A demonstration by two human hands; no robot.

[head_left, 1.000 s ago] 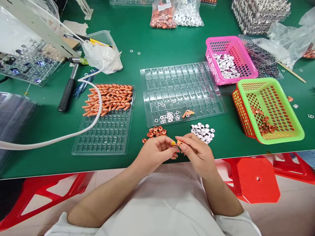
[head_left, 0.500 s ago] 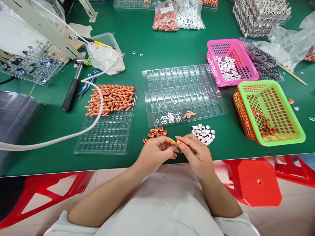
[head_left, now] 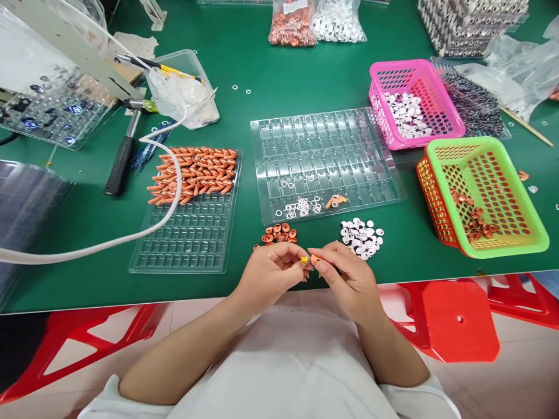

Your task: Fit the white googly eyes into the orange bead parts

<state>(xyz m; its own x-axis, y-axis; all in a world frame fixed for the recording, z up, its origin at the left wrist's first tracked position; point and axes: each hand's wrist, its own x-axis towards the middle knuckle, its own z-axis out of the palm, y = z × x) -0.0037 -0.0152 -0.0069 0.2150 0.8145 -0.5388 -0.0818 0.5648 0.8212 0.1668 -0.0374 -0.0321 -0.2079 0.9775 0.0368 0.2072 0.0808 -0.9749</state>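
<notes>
Close together at the table's front edge, my two hands work on small parts. My left hand [head_left: 273, 272] is closed in a pinch on a small yellow piece [head_left: 304, 260]. Thumb and fingers of my right hand [head_left: 350, 280] are pressed round a small orange piece [head_left: 315, 260], end to end with the yellow one; the exact join is too small to make out. Just beyond my left hand lie several copper-coloured cups [head_left: 279, 233]. White discs with black marks [head_left: 361, 237] lie beyond my right hand. A clear tray [head_left: 327, 160] behind them carries white rings [head_left: 302, 206] and orange pieces [head_left: 335, 202].
Left stands a clear tray [head_left: 183, 250] partly filled with orange tubular parts [head_left: 196, 171]. A white cable [head_left: 131, 237] crosses it; a hammer [head_left: 122, 160] lies beyond. Right are a pink basket [head_left: 417, 65] and a green basket [head_left: 502, 250]. Bags [head_left: 292, 26] lie at the back.
The yellow piece shows more fully between my fingers and now points sideways toward the orange piece. My hands have shifted slightly left; the view has moved a little.
</notes>
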